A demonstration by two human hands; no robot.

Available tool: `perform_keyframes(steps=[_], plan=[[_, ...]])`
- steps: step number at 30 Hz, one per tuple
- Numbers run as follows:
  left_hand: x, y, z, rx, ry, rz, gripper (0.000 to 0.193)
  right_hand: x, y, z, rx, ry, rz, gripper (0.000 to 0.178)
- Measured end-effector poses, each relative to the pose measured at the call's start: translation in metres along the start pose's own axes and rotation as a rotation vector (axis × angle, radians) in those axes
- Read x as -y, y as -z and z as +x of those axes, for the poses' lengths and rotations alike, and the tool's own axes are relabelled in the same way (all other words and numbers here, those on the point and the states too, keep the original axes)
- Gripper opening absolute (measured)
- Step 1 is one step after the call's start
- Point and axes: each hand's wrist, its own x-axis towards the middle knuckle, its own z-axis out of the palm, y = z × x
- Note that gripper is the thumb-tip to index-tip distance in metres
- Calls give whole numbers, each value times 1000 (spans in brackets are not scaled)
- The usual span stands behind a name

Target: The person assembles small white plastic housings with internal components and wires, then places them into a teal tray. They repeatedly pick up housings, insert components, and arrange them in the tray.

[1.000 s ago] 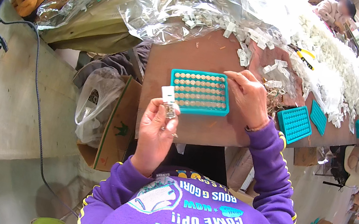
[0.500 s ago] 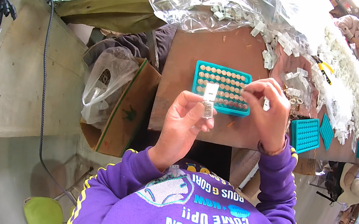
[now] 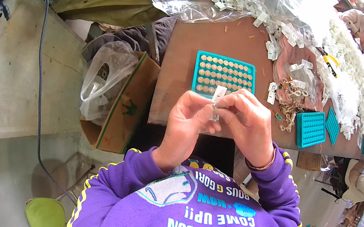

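Note:
My left hand (image 3: 187, 120) pinches a small clear plastic case (image 3: 219, 93) with its lid standing up, above the near edge of the table. My right hand (image 3: 248, 124) meets it there, thumb and forefinger closed together at the case's opening. Whatever sits between those fingertips is too small and covered to make out. Just beyond both hands lies a teal tray (image 3: 199, 61) with rows of round, coin-like metal discs (image 3: 222, 69). The fingers cover part of its near rows.
Right of the tray lie a loose clear case (image 3: 272, 93), tangled cords (image 3: 296, 84) and a teal slotted tray (image 3: 310, 130). Yellow-handled pliers (image 3: 329, 61) rest near a large heap of clear cases (image 3: 360, 81). A cardboard box (image 3: 121, 108) stands left. Two people sit farther right.
My right hand has moved left from the tray's right side to the case in my left hand. The left hand stays nearly in place. The view has shifted slightly.

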Motion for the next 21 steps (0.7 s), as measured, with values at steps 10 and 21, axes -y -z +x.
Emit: perform_keyframes(steps=[10, 21], plan=[[0, -3, -11, -56, -3, -159, 12, -1, -18, -13, -169, 294, -146, 26], [-10, -14, -14, 34, 306, -258, 20, -7, -1, -8, -32, -425, 553, 14]])
